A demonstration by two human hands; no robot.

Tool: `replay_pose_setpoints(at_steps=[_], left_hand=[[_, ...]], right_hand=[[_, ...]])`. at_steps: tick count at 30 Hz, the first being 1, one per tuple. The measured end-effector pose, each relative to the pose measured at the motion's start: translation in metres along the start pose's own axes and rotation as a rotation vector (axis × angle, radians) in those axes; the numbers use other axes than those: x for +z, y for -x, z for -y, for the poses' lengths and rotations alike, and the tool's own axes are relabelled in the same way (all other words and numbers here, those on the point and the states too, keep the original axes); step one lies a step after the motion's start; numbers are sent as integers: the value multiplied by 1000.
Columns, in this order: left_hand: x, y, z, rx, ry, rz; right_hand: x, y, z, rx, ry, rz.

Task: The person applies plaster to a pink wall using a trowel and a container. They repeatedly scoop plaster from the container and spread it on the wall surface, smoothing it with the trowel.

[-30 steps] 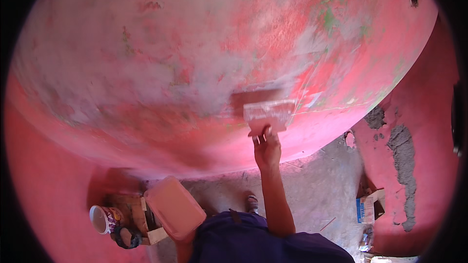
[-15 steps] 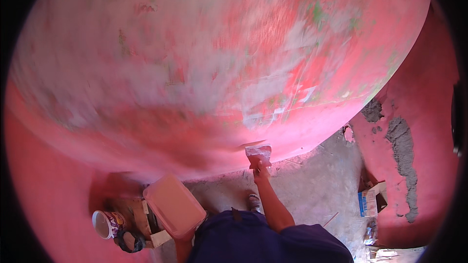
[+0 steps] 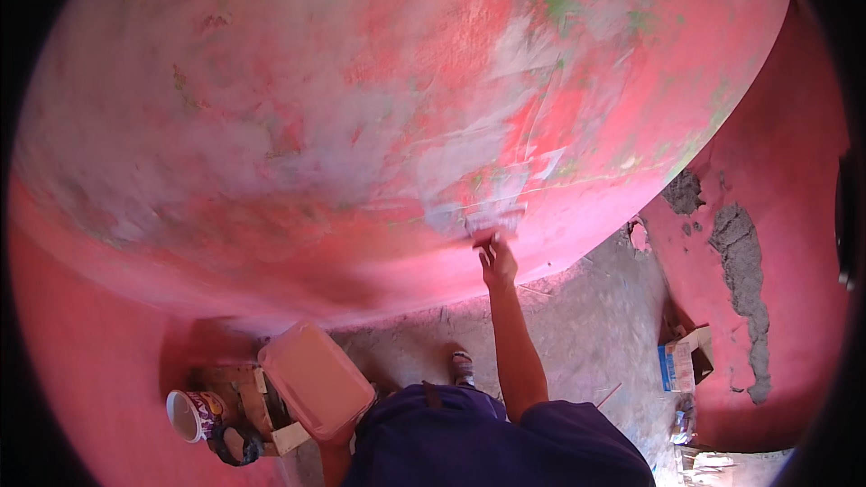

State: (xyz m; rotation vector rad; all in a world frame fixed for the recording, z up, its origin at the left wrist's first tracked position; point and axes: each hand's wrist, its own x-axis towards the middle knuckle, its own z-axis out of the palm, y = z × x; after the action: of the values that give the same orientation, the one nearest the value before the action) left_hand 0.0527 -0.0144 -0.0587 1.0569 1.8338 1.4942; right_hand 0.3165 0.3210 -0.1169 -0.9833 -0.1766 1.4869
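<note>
My right hand [image 3: 498, 263] grips a flat, wide scraper [image 3: 492, 236] at the lower middle of a patchy pink wall [image 3: 316, 81] with grey, whitish and green areas. The scraper's blade is blurred over a pale smeared patch; I cannot tell if it touches. At the lower left my left hand [image 3: 336, 435] holds a pinkish rectangular plastic tray or lid [image 3: 314, 374] from beneath, its fingers mostly hidden.
Beside the tray are a white tub with a printed label [image 3: 187, 415], a dark ring-shaped object [image 3: 236, 442] and a wooden or cardboard box [image 3: 239, 383]. A cardboard box [image 3: 687, 361] stands at right below grey broken plaster [image 3: 740, 271]. My sandalled foot [image 3: 463, 365] is on the floor.
My right hand and scraper moved down toward the wall's lower edge half a second ago, then back up. The tray in my left hand has shifted only slightly.
</note>
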Motion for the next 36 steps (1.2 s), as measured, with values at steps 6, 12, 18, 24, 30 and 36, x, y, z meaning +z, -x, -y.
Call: replay_pose_setpoints(at_steps=[6,12,18,24,30,36], left_hand=[[15,1,-1,-1,-19,-4],[30,14,-3,-25,-50,-20],[57,5,-8,2,-49,23],[77,14,-12,5,-64,30],[92,22,-13,-3,-65,41],[95,45,-11,-17,-75,0]], right_hand=[[-139,-19,-45,181,-34,-153],[-39,14,65,-49,-139,404],[2,-35,80,-93,-54,163],[-81,-89,31,68,73,-59],[-176,-70,6,163,11,-136],[-17,39,95,23,-79,373]])
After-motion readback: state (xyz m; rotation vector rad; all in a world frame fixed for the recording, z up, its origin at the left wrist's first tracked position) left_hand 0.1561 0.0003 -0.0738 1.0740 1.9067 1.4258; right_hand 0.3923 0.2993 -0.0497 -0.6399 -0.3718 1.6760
